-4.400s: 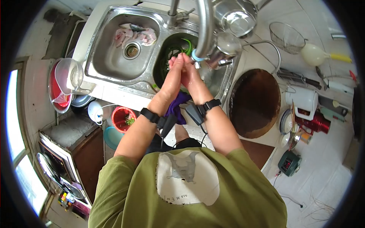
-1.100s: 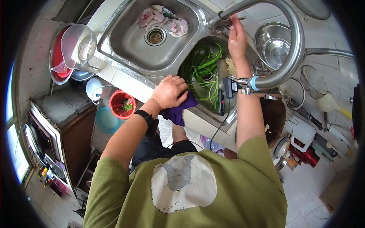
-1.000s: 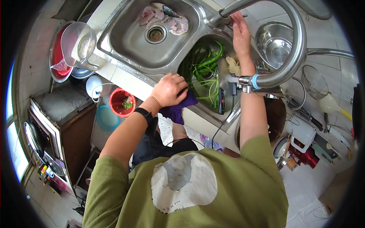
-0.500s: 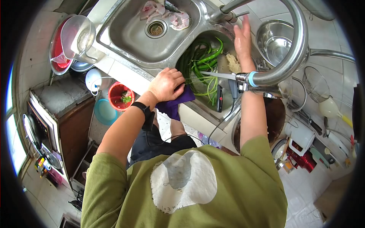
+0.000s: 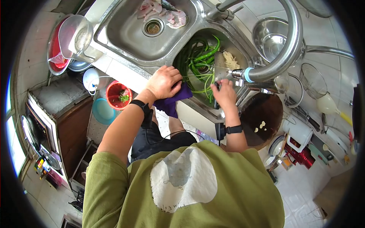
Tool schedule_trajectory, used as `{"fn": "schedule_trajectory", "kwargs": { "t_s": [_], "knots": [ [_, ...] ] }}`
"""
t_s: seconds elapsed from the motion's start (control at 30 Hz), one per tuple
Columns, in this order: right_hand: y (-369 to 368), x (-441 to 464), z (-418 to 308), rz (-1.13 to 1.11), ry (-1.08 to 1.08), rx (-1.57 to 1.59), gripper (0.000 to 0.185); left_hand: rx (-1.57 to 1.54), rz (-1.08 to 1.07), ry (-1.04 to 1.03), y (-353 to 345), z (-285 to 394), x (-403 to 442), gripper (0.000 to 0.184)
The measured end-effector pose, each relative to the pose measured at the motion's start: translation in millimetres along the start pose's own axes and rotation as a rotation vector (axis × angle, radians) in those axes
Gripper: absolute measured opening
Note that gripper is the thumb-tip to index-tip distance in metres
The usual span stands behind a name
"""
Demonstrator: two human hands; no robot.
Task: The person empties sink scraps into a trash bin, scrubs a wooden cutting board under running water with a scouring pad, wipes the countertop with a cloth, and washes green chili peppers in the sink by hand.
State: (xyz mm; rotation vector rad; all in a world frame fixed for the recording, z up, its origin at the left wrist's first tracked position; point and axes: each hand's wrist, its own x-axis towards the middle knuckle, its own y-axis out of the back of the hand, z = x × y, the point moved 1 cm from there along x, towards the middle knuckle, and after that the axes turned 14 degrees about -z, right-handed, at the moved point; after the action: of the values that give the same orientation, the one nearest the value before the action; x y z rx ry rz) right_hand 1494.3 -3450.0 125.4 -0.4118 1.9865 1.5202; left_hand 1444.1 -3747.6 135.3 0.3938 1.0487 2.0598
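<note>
The left arm extends up from lower left, its hand (image 5: 164, 82) palm down, fingers bent over the cloth (image 5: 175, 100) near centre. Right of centre, the right hand (image 5: 226, 95) bends over the knife (image 5: 219, 70) in the basin (image 5: 238, 57), fingers about its handle; whether either hand grips, I cannot tell.

The sink (image 5: 172, 53) carries meat (image 5: 176, 19) in its left basin (image 5: 125, 34), peppers (image 5: 207, 55) in its right; a cloth (image 5: 182, 92) drapes the counter (image 5: 202, 121) edge.
</note>
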Motion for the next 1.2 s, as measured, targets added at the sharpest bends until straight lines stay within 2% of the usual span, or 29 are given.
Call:
{"fn": "schedule_trajectory", "kwargs": {
  "t_s": [0.1,0.17,0.2,0.3,0.4,0.47,0.6,0.7,0.83,0.87,0.9,0.93,0.97,1.0,1.07,1.1,1.17,1.2],
  "knots": [
    [-6,-11,0,0.071,-0.098,-0.139,0.047,-0.003,-0.006,-0.001,-1,1,-1,0.015],
    [-2,-10,7,-0.067,-0.171,-0.069,0.049,0.004,-0.004,-0.005,0,2,0,0.015],
    [0,-12,10,-0.063,-0.173,-0.066,0.049,0.002,0.012,-0.009,-1,2,-1,0.015],
    [17,-30,17,0.057,-0.103,0.068,0.048,0.002,0.026,-0.018,-1,2,0,0.016],
    [54,-84,18,0.080,-0.084,0.126,0.047,0.003,0.019,-0.018,-1,3,-2,0.015],
    [48,-115,46,0.325,0.013,0.025,0.047,0.002,0.022,-0.023,1,4,0,0.015],
    [35,-170,100,0.464,-0.252,-0.067,0.048,-0.023,0.026,-0.035,2,5,-1,0.015],
    [23,-187,131,0.434,-0.351,-0.060,0.049,-0.024,0.024,-0.035,2,6,-2,0.015],
    [20,-187,139,0.540,-0.240,-0.125,0.042,-0.027,-0.005,-0.028,3,6,-2,0.021],
    [27,-184,133,0.619,-0.145,-0.226,0.037,-0.022,-0.002,-0.033,6,8,-3,0.021],
    [33,-178,126,0.701,-0.050,-0.327,0.033,-0.013,-0.046,-0.053,10,10,-4,0.026],
    [38,-164,116,0.716,-0.051,-0.327,0.033,-0.001,-0.087,-0.072,13,12,-4,0.032],
    [41,-141,101,0.653,0.021,0.096,0.031,0.013,-0.095,-0.141,14,13,-6,0.043],
    [44,-119,84,0.565,0.092,0.514,0.029,0.014,-0.128,-0.210,18,17,-9,0.044],
    [76,-70,34,0.289,0.192,0.807,0.029,0.035,-0.178,-0.326,13,10,-19,0.041],
    [85,-37,11,0.263,0.326,0.966,0.033,0.035,-0.177,-0.323,20,6,-24,0.041],
    [104,29,-35,0.162,0.584,1.299,0.045,0.086,-0.152,-0.181,42,-4,-36,0.042],
    [126,56,-52,0.074,0.594,1.345,0.048,0.097,-0.088,-0.121,47,-13,-44,0.046]
  ]
}}
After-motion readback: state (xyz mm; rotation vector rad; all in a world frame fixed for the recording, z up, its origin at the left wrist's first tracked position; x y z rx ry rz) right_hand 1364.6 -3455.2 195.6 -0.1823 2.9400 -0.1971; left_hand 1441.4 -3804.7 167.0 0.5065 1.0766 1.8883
